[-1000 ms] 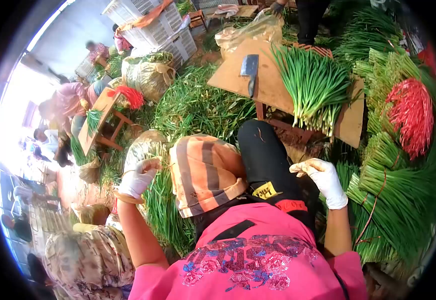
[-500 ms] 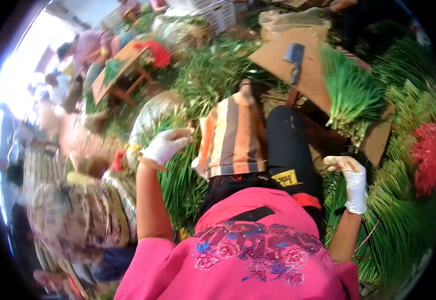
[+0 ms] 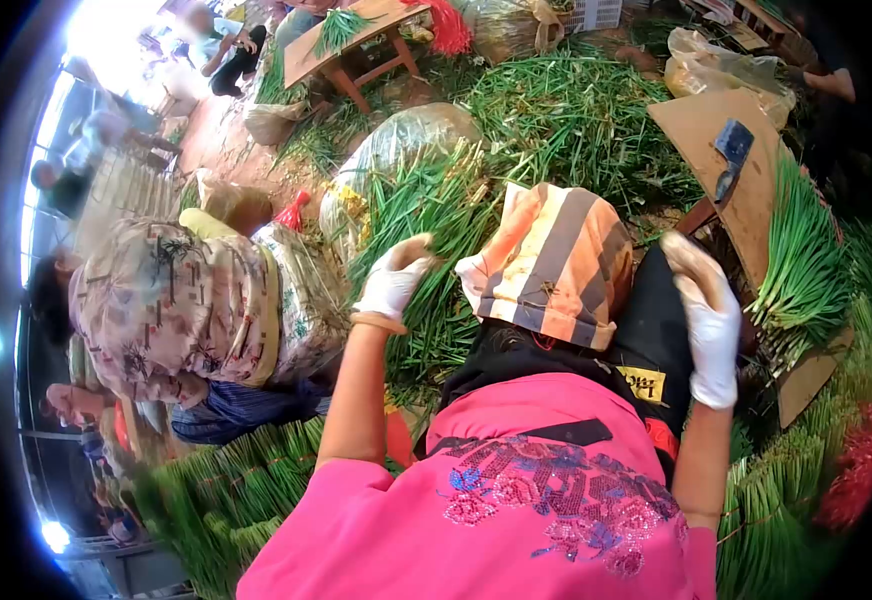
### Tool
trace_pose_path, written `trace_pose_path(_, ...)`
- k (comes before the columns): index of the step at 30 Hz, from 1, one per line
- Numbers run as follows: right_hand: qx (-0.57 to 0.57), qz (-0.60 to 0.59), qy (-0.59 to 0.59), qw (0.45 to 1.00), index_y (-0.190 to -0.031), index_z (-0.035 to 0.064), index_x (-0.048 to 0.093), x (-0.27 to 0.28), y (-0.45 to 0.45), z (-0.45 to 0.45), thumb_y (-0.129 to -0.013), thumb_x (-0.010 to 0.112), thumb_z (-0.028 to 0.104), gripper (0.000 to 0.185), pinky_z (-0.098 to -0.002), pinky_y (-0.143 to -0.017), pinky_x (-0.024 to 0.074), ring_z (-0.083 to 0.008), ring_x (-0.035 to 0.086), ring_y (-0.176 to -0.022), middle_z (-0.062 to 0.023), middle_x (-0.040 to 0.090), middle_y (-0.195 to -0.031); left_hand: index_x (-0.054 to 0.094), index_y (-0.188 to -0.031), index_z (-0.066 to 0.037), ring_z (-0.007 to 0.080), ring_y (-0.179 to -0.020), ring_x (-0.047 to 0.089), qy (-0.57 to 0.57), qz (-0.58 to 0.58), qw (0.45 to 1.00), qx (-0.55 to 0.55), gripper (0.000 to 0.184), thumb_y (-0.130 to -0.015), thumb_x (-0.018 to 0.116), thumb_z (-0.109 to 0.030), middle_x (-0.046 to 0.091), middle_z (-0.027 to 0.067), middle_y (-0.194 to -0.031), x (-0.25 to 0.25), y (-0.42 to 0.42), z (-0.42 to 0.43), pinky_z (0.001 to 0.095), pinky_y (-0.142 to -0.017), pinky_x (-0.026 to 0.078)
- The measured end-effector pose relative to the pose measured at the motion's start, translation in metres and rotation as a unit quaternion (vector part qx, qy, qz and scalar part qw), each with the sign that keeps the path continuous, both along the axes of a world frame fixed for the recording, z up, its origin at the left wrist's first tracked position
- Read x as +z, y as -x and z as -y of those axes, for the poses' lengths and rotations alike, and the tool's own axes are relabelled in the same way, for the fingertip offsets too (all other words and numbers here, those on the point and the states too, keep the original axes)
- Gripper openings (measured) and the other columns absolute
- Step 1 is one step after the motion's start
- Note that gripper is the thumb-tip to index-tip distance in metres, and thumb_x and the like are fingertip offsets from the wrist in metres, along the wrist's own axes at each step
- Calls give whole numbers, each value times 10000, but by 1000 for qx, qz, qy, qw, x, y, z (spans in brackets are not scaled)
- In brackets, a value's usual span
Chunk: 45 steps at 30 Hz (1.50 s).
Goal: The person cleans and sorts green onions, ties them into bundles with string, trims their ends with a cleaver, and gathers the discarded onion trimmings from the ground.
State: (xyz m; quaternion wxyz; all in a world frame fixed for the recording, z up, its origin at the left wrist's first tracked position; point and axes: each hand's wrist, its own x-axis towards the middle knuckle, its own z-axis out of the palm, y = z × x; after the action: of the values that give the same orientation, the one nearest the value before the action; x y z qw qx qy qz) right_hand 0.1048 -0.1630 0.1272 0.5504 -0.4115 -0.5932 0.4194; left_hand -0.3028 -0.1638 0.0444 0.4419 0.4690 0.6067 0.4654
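Note:
My left hand (image 3: 394, 282), in a white glove with soiled fingertips, hovers beside loose green stalks (image 3: 426, 220) with its fingers apart and nothing in it. Over my black trousers (image 3: 656, 325), my right hand (image 3: 706, 310) is gloved too, fingers extended and empty. Between the hands an orange striped cloth (image 3: 566, 265) covers one knee. Beyond my right hand stands a wooden board (image 3: 696, 125) with a cleaver (image 3: 732, 155) on it and a fanned bunch of green stalks (image 3: 801, 255) at its right edge.
A co-worker in a patterned top (image 3: 171, 300) bends close on my left. Tied green bundles (image 3: 246, 490) lie behind that person. Red ties (image 3: 861, 465) rest on bundles at right. A small wooden table (image 3: 356, 40) and clear plastic bags (image 3: 406, 135) are farther ahead.
The view has swung left, so the board and cleaver now appear farther right. My right hand has risen and its fingers have straightened. More of the co-worker on my left shows.

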Motion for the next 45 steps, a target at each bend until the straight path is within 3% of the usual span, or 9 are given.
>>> trace_pose_path(8,-24,455,-136,880,-1399,105,378,-87,108,-89,-753,689,331,752,-449,-1079,283,-353,323,-1324,-171,317,-1459,300,-1451,-118,297,-1325,314,30,-173,974,-143,688,-885,527,-436,322,135,-1465,-63,-113,-38,354,-1094,242)
trace_pose_path(13,145,577,-144,791,-1318,46,477,-58,82,-41,-787,605,388,645,-406,-1039,342,-355,384,-1279,-185,400,-1406,372,-1404,-98,253,-1242,442,414,248,860,-165,521,-929,484,-279,404,162,-1415,-129,-49,33,349,-1053,336)
trace_pose_path(17,298,519,9,801,-896,72,680,-39,27,0,-848,524,381,349,-360,-670,519,-266,648,-748,-96,657,-842,557,-1263,-97,250,-1113,580,436,-421,601,-521,553,-846,549,-461,584,128,-1248,-96,14,48,325,-949,436)
trace_pose_path(19,142,426,-22,893,-929,82,672,-18,2,6,-878,522,303,272,-340,-636,523,-237,658,-768,-87,666,-862,637,-1160,-94,234,-972,648,419,-333,805,-256,455,-810,637,-384,678,127,-1047,-92,51,46,318,-854,478)
trace_pose_path(24,-80,211,280,933,-935,78,647,-14,-57,37,-857,606,157,119,-296,-589,502,-188,665,-716,-93,677,-878,680,-745,7,125,-493,547,215,-295,926,-98,303,-869,631,-265,615,61,-560,-39,34,-87,292,-506,441)
trace_pose_path(27,-252,257,152,920,-957,64,634,-30,-71,63,-822,616,64,137,-284,-624,506,-178,656,-751,-90,670,-931,606,-1135,-10,69,-554,472,68,-165,974,-138,263,-879,547,-25,623,18,-816,-18,-29,-153,199,-498,396)
trace_pose_path(32,-470,290,134,823,-1062,60,633,-18,-109,94,-813,590,-7,261,-280,-763,524,-206,655,-861,-111,673,-996,355,-1423,-71,101,-949,528,33,-92,944,-314,660,-810,539,89,505,91,-1275,5,-125,-196,203,-781,445)
trace_pose_path(35,-488,6,182,854,-1070,7,631,-43,-172,114,-850,568,33,230,-238,-804,488,-114,635,-853,-44,691,-987,325,-1436,-71,164,-1061,533,31,12,920,-391,621,-870,580,-67,476,143,-1346,28,-192,-202,299,-925,428)
trace_pose_path(45,-483,-128,397,769,-1135,62,616,-71,-332,57,-861,577,524,539,-213,-503,406,-76,605,-670,-73,687,-891,218,-1468,-76,205,-1252,419,149,161,853,-473,745,-881,641,-254,401,125,-1408,-2,-517,-205,326,-1021,350)
